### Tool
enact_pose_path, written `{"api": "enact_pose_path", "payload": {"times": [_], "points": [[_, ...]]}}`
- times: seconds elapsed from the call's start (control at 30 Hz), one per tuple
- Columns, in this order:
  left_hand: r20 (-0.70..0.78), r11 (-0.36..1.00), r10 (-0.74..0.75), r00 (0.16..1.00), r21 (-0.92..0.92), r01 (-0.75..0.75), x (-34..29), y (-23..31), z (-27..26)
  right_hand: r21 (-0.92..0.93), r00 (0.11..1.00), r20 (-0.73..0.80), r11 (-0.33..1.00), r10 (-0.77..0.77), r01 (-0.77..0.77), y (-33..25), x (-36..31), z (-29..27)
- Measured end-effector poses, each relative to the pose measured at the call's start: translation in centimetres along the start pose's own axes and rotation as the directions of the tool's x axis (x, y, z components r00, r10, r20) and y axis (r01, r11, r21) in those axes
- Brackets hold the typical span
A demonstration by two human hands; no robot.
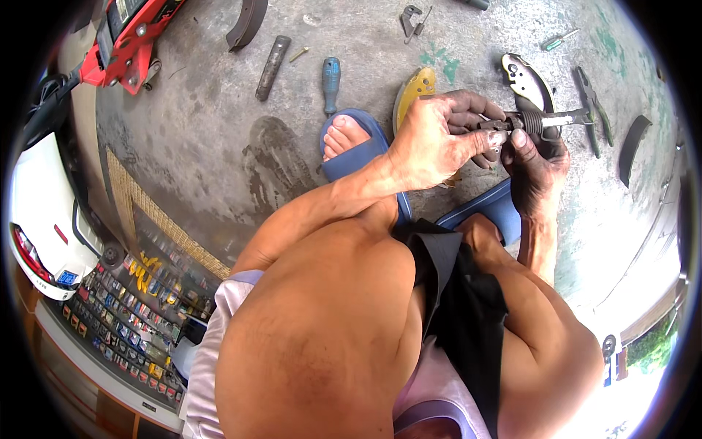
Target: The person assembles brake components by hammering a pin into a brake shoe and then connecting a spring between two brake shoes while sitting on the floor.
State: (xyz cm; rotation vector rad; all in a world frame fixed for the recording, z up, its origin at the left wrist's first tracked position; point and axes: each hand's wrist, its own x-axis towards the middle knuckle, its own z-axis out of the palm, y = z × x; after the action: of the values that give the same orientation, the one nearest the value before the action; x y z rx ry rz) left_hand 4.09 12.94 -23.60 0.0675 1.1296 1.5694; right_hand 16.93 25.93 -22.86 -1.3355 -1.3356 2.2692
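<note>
Both hands, darkened with grease, hold a brake adjuster strut (541, 121) above the concrete floor. It is a rod with a dark coil spring around its middle and a bright forked end pointing right. My left hand (453, 135) is closed on the dark left end, thumb and fingers pinching it. My right hand (540, 164) grips it from below, thumb near the spring; its other fingers are partly hidden. Below, a yellow brake shoe (413, 91) lies partly behind my left hand. A pale metal brake shoe (523, 72) lies just beyond the strut.
Around lie a blue-handled screwdriver (331, 84), a dark metal cylinder (273, 68), a small bolt (299, 54), a lever with spring (413, 23), a green screwdriver (561, 40), pliers (594, 110) and curved linings (635, 150). A red floor jack (139, 44) stands far left.
</note>
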Motion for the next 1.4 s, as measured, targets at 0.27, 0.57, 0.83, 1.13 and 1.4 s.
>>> {"api": "enact_pose_path", "payload": {"times": [0.27, 0.57, 0.83, 1.13, 1.4], "points": [[-0.006, 1.0, -0.008, 1.0, -0.004, 0.008, 0.2, 0.1, -0.1, 0.083, 1.0, -0.013, 0.996, 0.019, -0.018, -0.3, 0.0, 1.0], [-0.014, 1.0, -0.024, 1.0, -0.005, 0.024, 0.2, -0.1, -0.1, 0.098, 0.999, 0.043, 0.995, 0.002, -0.006, 0.2, 0.2, 0.1], [0.0, 1.0, -0.006, 1.0, 0.02, 0.006, 0.1, -0.3, 0.0, -0.018, 0.998, 0.009, 0.998, -0.061, 0.061, 0.8, 0.4, -0.5], [-0.02, 1.0, -0.016, 1.0, -0.011, 0.016, 0.2, 0.0, -0.2, 0.062, 0.999, 0.0, 0.997, -0.043, 0.043, 0.6, 0.2, -0.2], [-0.019, 0.999, -0.025, 0.999, -0.021, 0.025, 0.3, -0.1, -0.2, 0.124, 1.0, 0.01, 0.992, -0.005, 0.004, 0.8, 0.0, -0.4]]}}
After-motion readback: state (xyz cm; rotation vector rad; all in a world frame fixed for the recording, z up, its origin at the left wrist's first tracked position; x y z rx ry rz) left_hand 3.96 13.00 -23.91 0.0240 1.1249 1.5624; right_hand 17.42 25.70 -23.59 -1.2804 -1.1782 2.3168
